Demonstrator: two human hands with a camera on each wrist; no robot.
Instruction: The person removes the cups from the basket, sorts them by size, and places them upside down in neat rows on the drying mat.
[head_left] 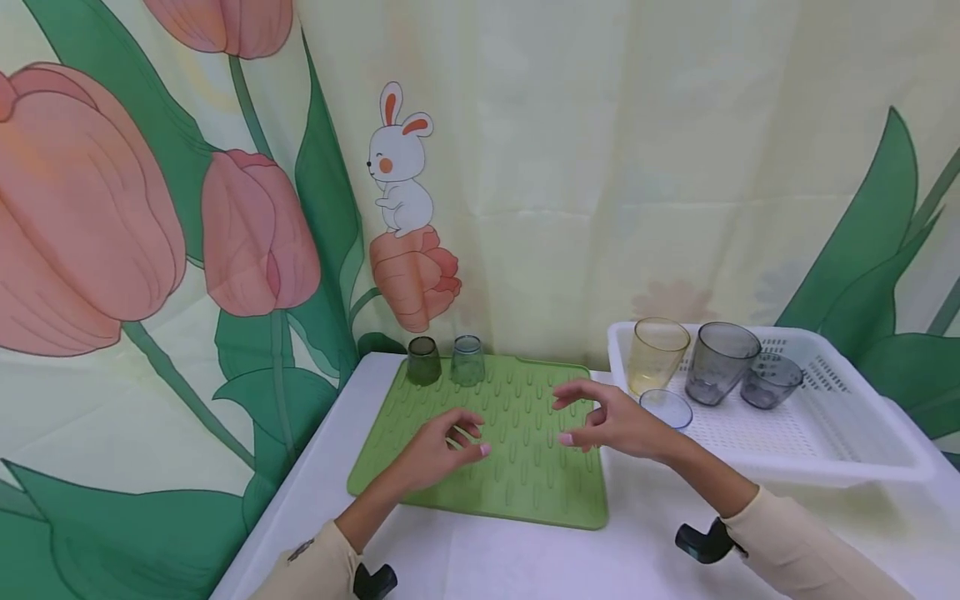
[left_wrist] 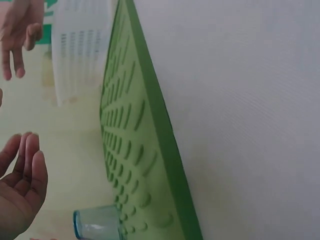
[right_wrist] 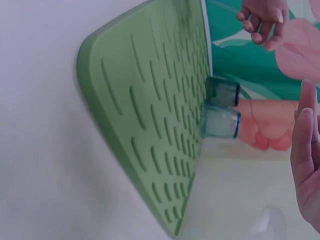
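Both hands hover above a green ridged drying mat [head_left: 517,483] and hold nothing. The left hand [head_left: 442,450] is over the mat's middle, fingers loosely bent. Over the mat's right edge is the right hand [head_left: 618,421], its thumb and fingers apart. Two small glasses stand at the mat's back left: a dark grey glass [head_left: 423,361] and a blue-tinted glass [head_left: 468,362]. In the left wrist view the blue-tinted glass [left_wrist: 97,222] shows at the bottom; the right wrist view shows both, the dark grey glass [right_wrist: 223,92] beside the other.
To the right stands a white perforated basket [head_left: 810,462]. It holds a yellow glass [head_left: 656,354], a tall grey glass [head_left: 720,362], a short grey glass [head_left: 772,381] and a clear glass [head_left: 666,408]. A curtain with printed tulips [head_left: 258,233] hangs behind the white table [head_left: 480,558].
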